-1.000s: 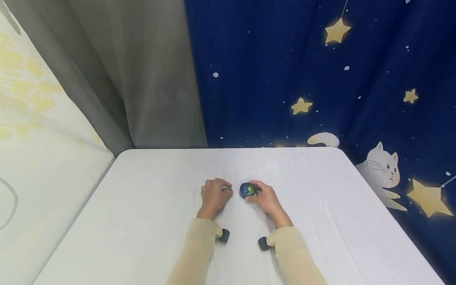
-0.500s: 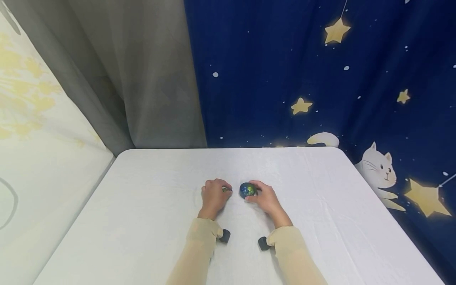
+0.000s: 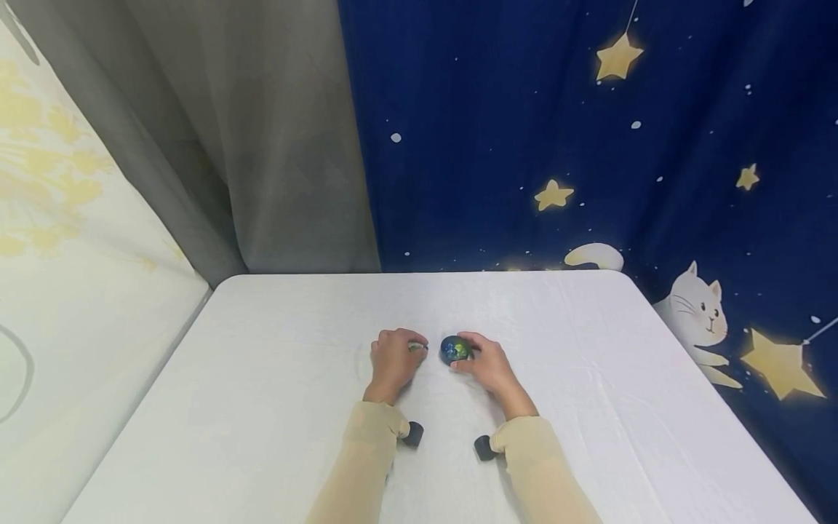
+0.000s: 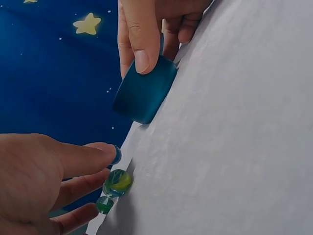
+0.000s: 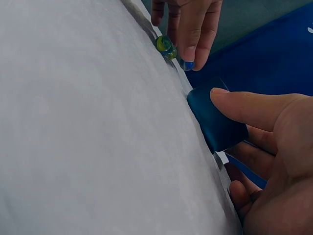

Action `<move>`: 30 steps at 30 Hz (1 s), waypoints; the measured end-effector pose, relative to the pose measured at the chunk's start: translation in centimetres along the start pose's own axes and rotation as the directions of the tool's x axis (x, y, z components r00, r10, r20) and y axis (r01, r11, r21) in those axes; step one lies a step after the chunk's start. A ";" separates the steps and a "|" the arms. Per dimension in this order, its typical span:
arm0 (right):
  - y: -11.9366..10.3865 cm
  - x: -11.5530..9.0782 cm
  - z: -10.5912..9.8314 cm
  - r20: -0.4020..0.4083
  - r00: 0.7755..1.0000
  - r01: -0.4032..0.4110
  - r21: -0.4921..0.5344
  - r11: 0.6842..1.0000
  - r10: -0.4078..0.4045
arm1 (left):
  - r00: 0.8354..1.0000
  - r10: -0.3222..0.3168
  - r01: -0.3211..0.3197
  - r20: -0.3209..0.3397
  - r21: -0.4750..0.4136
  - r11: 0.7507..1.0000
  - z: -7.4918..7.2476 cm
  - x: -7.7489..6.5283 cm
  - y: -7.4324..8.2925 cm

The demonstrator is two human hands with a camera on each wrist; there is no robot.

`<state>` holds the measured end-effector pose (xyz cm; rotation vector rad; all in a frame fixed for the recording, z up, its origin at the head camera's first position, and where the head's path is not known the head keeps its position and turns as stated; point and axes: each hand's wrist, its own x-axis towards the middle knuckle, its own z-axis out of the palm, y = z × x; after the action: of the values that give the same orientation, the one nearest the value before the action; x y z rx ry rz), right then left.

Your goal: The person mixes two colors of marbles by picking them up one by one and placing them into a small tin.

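Note:
My right hand [image 3: 487, 364] holds a small dark teal cup [image 4: 146, 95] around its side, thumb on the near wall. The cup stands at the table's middle, and from above blue and yellow-green glassy colours show inside it. Just left of it, my left hand [image 3: 393, 362] pinches a blue marble [image 4: 117, 154] at the thumb tip. Below that thumb, a larger clear marble [image 4: 118, 183] with yellow and green swirls and a small green marble [image 4: 104, 205] lie by the other fingertips, close to the tabletop. A narrow gap separates the left fingertips from the cup.
A white cloth covers the table [image 3: 294, 415]. Black wrist cameras [image 3: 413, 434] sit under both beige sleeves [image 3: 366, 451]. Behind the table hang a grey curtain [image 3: 288, 145] and a navy curtain [image 3: 471, 131] with stars and a cat.
My left fingertips shift very slightly right and rearrange around the marbles. The right hand and the cup stay where they were.

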<state>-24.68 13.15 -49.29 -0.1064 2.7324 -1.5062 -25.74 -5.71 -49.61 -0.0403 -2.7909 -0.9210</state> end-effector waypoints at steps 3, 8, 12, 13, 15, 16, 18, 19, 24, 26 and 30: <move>-0.1 0.0 0.0 0.002 1.000 -0.002 -0.001 1.000 0.002 | 1.000 -0.001 0.001 -0.008 -0.021 1.000 -0.1 0.0 0.0; -0.1 0.1 0.1 0.004 1.000 -0.005 -0.008 1.000 0.005 | 1.000 0.005 -0.006 -0.007 -0.054 0.999 -0.3 0.1 0.1; -0.1 0.1 0.1 0.003 1.000 -0.002 -0.009 1.000 0.002 | 1.000 0.019 -0.020 -0.012 -0.077 0.997 -0.4 0.1 0.0; 0.0 0.1 0.1 0.002 1.000 0.000 -0.010 1.000 0.000 | 1.000 0.021 -0.022 -0.014 -0.080 0.997 -0.5 0.2 0.0; 0.0 0.2 0.1 0.001 1.000 0.005 -0.009 1.000 -0.005 | 0.999 0.028 -0.030 -0.020 -0.088 0.996 -0.5 0.2 0.0; 0.0 0.2 0.1 0.000 1.000 0.005 -0.008 1.000 -0.005 | 0.999 0.032 -0.034 -0.022 -0.095 0.995 -0.5 0.2 0.0; 0.0 0.2 0.1 -0.001 1.000 0.004 -0.008 1.000 -0.004 | 0.999 0.035 -0.038 -0.022 -0.115 0.993 -0.5 0.2 0.0; 0.0 0.1 0.1 0.000 1.000 0.007 -0.010 1.000 -0.007 | 0.999 0.035 -0.037 -0.020 -0.125 0.991 -0.5 0.2 0.0; 0.0 0.1 0.1 0.002 1.000 0.003 -0.012 1.000 -0.003 | 0.999 0.037 -0.038 -0.007 -0.169 0.985 -0.5 0.2 0.2; 0.0 0.1 0.0 0.001 1.000 0.002 -0.010 1.000 -0.002 | 0.999 0.045 -0.046 -0.009 -0.180 0.983 -0.5 0.2 0.3; 0.1 0.1 0.0 -0.001 1.000 0.007 -0.013 1.000 -0.007 | 0.997 0.071 -0.072 -0.012 -0.201 0.977 -0.6 0.1 0.6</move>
<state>-24.79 13.19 -49.35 -0.1159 2.7462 -1.4903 -25.67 -5.60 -48.80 -0.1678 -2.6619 -1.1787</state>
